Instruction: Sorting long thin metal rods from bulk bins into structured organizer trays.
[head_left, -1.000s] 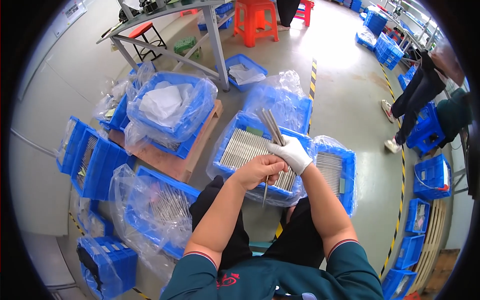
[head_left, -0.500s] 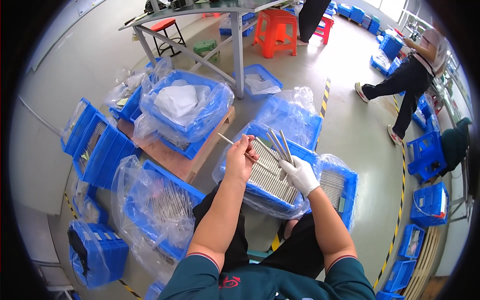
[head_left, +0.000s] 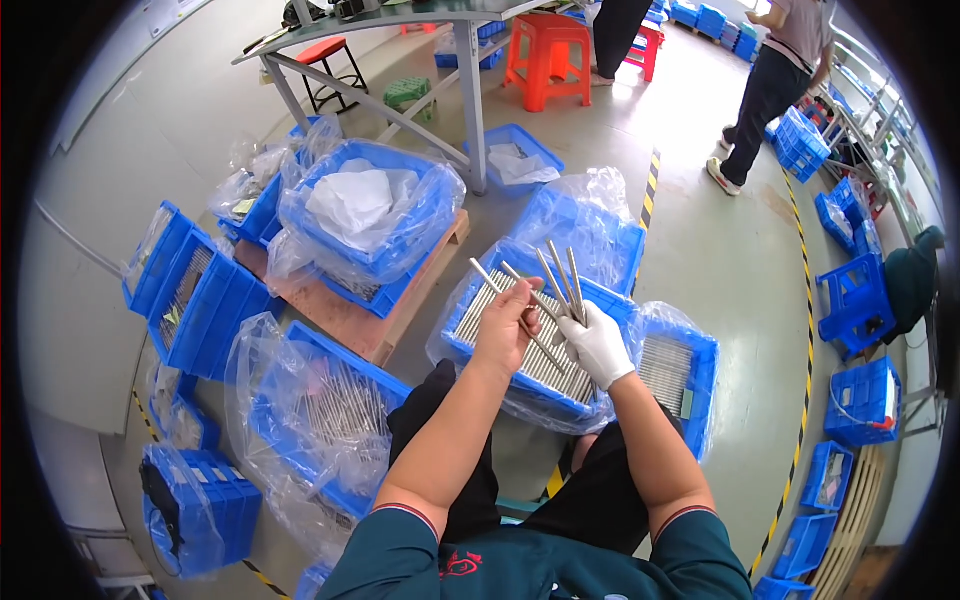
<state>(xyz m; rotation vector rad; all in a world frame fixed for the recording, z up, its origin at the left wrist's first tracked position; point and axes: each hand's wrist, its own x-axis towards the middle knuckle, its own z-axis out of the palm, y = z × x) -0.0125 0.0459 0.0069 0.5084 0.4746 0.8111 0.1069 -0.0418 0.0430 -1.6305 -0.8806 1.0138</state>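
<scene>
My bare left hand [head_left: 507,325] is closed around a thin metal rod [head_left: 484,274], which slants from upper left to lower right through its fingers. On my right hand [head_left: 597,345] is a white glove. It grips several grey metal rods [head_left: 559,270] that fan out upward. One of these leans left, and my left fingertips come close to it; whether they touch it I cannot tell. Both hands are above a blue crate [head_left: 615,303] lined with clear plastic, where similar rods [head_left: 545,375] lie side by side in a row. My hands hide part of that row.
Beside it on the right is another crate of rods [head_left: 662,365]; on the left, a plastic-covered crate [head_left: 290,420] holds more. Stacked crates [head_left: 440,222] stand on a wooden pallet [head_left: 400,330]. A table [head_left: 470,100] is beyond. A person [head_left: 765,100] is at the far right.
My left hand has moved right and slightly down with its rod, nearer the rods in my right hand. The rod has turned steeper. The person at right has moved farther away.
</scene>
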